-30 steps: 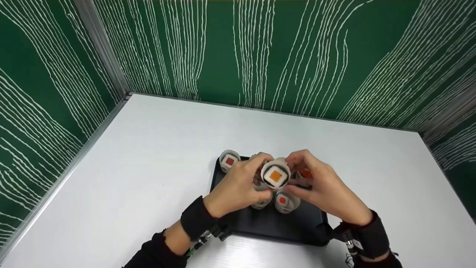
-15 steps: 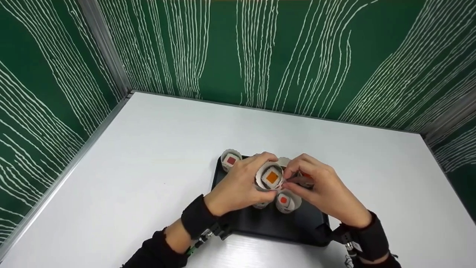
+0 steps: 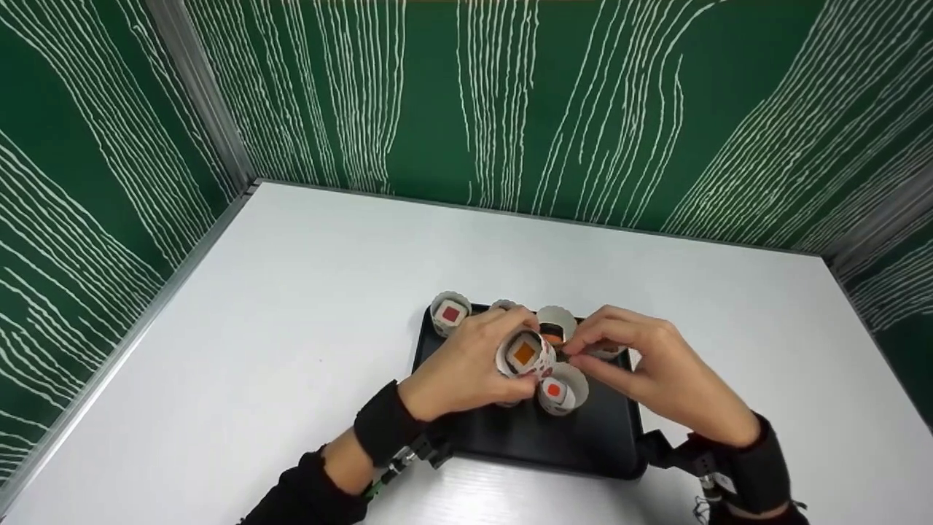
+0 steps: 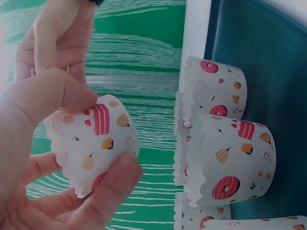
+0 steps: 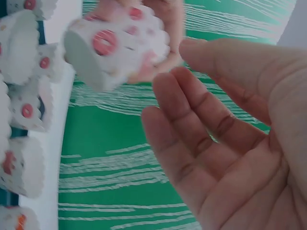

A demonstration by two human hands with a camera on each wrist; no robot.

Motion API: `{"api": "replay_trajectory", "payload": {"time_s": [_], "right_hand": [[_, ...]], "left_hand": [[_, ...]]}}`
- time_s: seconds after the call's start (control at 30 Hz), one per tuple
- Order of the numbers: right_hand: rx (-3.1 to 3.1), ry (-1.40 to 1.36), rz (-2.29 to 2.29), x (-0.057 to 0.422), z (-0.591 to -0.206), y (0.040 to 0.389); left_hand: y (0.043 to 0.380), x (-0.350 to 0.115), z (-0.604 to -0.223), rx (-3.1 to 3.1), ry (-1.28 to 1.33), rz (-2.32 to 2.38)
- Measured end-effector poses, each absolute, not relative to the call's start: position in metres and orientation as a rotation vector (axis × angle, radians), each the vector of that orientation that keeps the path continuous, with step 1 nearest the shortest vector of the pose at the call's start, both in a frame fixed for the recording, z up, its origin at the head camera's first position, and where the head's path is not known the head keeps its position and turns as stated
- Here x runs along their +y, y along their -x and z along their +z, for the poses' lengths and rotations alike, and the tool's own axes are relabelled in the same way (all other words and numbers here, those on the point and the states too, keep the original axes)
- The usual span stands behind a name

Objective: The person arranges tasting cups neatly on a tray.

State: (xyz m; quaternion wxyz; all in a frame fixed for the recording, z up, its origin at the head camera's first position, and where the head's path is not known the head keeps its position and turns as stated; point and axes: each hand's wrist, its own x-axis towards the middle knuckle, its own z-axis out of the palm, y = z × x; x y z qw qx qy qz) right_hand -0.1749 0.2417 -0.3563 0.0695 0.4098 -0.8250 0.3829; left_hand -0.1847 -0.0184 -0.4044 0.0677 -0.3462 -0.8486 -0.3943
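In the head view my left hand (image 3: 466, 361) holds a paper baking cup (image 3: 547, 359) up over the black tray, tilted. Inside it sits a sushi roll (image 3: 523, 353), white with an orange square centre. The left wrist view shows thumb and fingers round the printed wall of this baking cup (image 4: 103, 139). My right hand (image 3: 634, 357) is just right of the cup. Its fingers are loosely bent with nothing between them in the right wrist view, apart from the held cup (image 5: 120, 45).
The black tray (image 3: 539, 441) bears several more paper cups: one with a red-centred roll (image 3: 451, 313) at the back left corner, one with a red-centred roll (image 3: 555, 391) in front, and one with a black-and-orange piece (image 3: 552, 333) behind. Green, white-lined panels (image 3: 430, 95) enclose the white table (image 3: 328, 292).
My right hand was at the held cup's rim and has drawn away to the right. My left hand has turned the cup, so its printed side now faces right.
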Motion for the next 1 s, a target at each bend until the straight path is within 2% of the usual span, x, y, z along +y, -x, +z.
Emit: {"api": "replay_trajectory", "payload": {"time_s": [0.27,0.53,1.0], "right_hand": [[-2.378,-1.174,1.201,0.271,-0.338,0.168],[-2.440,-0.935,1.182,0.294,-0.322,0.156],[-2.267,-0.802,1.351,0.330,-0.310,0.142]], "left_hand": [[0.184,-0.014,-0.405,-2.630,1.036,-1.208],[0.190,-0.010,-0.399,-2.679,1.077,-1.131],[0.200,0.027,-0.376,-2.794,1.279,-1.000]]}}
